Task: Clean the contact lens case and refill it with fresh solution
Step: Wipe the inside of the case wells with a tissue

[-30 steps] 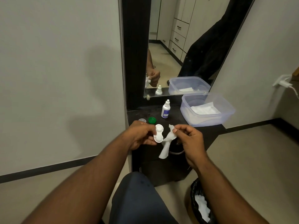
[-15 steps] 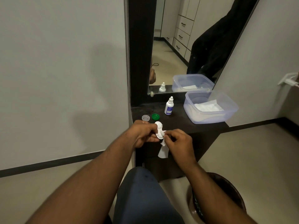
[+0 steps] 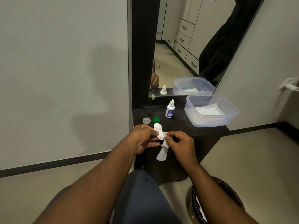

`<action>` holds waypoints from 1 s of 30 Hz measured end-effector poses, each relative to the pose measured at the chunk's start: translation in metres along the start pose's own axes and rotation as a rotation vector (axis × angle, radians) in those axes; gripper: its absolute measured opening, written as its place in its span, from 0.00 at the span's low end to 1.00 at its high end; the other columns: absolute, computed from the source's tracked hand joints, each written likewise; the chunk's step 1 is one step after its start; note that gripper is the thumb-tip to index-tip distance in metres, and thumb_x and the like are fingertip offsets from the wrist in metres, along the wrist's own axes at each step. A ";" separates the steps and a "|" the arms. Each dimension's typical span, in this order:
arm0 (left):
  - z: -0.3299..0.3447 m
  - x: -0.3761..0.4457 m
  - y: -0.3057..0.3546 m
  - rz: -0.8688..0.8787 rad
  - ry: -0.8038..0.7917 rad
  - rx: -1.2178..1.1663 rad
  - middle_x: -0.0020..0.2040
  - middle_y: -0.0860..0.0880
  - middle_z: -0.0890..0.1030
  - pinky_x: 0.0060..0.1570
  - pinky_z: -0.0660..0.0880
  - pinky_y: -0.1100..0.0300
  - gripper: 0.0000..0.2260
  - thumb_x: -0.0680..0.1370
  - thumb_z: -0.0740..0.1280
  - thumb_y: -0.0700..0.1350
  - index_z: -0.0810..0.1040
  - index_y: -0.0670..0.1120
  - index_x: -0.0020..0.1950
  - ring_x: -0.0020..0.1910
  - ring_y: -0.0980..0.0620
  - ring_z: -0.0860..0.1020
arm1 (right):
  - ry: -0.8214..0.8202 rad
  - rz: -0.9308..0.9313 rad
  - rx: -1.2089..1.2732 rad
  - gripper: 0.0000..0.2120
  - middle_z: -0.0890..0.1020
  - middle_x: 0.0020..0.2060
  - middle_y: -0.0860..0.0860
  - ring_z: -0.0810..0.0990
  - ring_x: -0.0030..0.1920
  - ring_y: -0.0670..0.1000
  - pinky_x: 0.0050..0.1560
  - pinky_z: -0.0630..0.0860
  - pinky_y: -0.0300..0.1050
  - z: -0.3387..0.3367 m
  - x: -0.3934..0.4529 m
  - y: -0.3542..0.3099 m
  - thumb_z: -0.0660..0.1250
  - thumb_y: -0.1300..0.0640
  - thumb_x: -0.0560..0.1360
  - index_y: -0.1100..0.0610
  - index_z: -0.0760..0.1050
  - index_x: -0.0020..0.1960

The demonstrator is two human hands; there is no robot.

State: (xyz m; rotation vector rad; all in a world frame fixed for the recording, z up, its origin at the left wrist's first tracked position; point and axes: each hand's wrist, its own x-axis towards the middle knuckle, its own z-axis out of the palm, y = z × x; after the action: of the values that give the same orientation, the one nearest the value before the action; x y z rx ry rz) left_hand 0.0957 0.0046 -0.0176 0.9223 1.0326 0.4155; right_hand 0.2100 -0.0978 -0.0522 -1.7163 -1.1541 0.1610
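My left hand (image 3: 143, 139) grips the white two-well contact lens case (image 3: 158, 128) over the front edge of the black shelf (image 3: 181, 126). My right hand (image 3: 180, 143) pinches a twisted white tissue (image 3: 163, 151) and presses its tip into the case's near well; the rest of the tissue hangs down. On the shelf behind lie a clear cap (image 3: 146, 120) and a green cap (image 3: 156, 119). A small white solution bottle (image 3: 170, 109) with a blue label stands upright further back.
A clear plastic tub (image 3: 210, 110) holding folded white tissues sits at the shelf's right. A dark-framed mirror (image 3: 186, 46) rises behind the shelf. A dark bin (image 3: 226, 199) stands on the floor at lower right. My knee is below my hands.
My right hand has brought the tissue from beside the case into its near well. The view has shifted, and both hands sit slightly lower against the shelf.
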 end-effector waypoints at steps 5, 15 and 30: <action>0.001 -0.004 -0.004 0.035 0.036 0.000 0.46 0.41 0.82 0.41 0.81 0.44 0.07 0.78 0.64 0.32 0.73 0.42 0.44 0.44 0.47 0.82 | -0.038 -0.034 0.001 0.05 0.81 0.38 0.47 0.79 0.42 0.39 0.42 0.72 0.27 0.000 -0.002 -0.003 0.71 0.67 0.70 0.59 0.83 0.43; 0.003 -0.005 0.000 0.015 0.073 0.031 0.50 0.41 0.82 0.41 0.82 0.42 0.04 0.79 0.64 0.35 0.74 0.43 0.46 0.46 0.48 0.83 | -0.027 -0.072 -0.063 0.06 0.81 0.39 0.48 0.79 0.41 0.39 0.42 0.73 0.28 0.002 -0.002 0.000 0.71 0.67 0.70 0.59 0.83 0.45; 0.002 0.000 -0.002 0.003 0.088 0.053 0.52 0.40 0.81 0.34 0.82 0.46 0.04 0.78 0.65 0.36 0.75 0.44 0.46 0.47 0.46 0.82 | 0.003 -0.100 -0.104 0.04 0.81 0.37 0.52 0.77 0.37 0.44 0.40 0.72 0.30 0.014 -0.012 -0.009 0.71 0.66 0.70 0.60 0.82 0.42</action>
State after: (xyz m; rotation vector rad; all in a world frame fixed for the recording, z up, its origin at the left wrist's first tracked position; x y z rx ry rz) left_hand 0.0971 0.0022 -0.0192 0.9598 1.1266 0.4361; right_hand 0.1894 -0.0974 -0.0567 -1.7437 -1.2623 0.0371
